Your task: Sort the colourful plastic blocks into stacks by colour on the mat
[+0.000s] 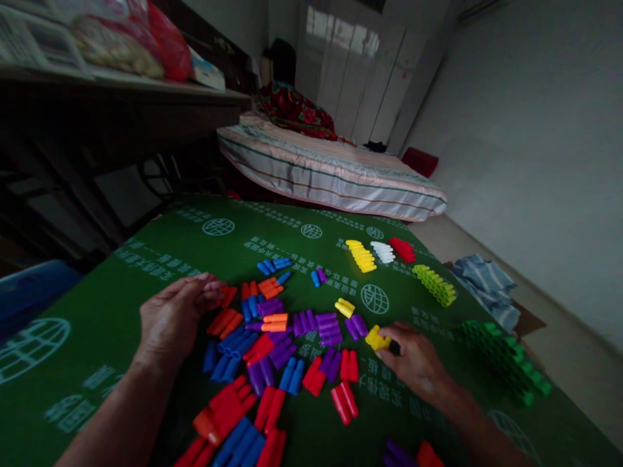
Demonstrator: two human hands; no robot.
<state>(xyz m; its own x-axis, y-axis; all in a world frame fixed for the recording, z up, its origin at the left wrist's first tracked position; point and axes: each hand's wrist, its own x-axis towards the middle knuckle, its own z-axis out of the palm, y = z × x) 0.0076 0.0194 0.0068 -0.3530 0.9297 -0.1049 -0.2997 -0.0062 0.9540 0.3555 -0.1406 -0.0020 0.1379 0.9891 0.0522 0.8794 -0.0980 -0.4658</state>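
Note:
My right hand (413,360) pinches a yellow bullet-shaped plastic block (376,338) between thumb and fingers, over the right side of a loose pile. Left of the pile, the fingers of my left hand (175,318) are closed at the end of a red plastic block (228,296); part of their grip is hidden. Purple blocks (329,329), blue blocks (292,376), orange blocks (275,322) and red blocks (344,402) lie between my hands, many joined side by side. Another yellow block (344,307) rests just beyond the one in my right hand.
On the green printed table (160,253), joined rows stand at the back right: yellow (361,256), white (383,252), red (402,250) and lime (435,285). A larger green cluster (506,360) is near the right edge. A bed (331,168) lies beyond; a wooden desk (146,87) stands left.

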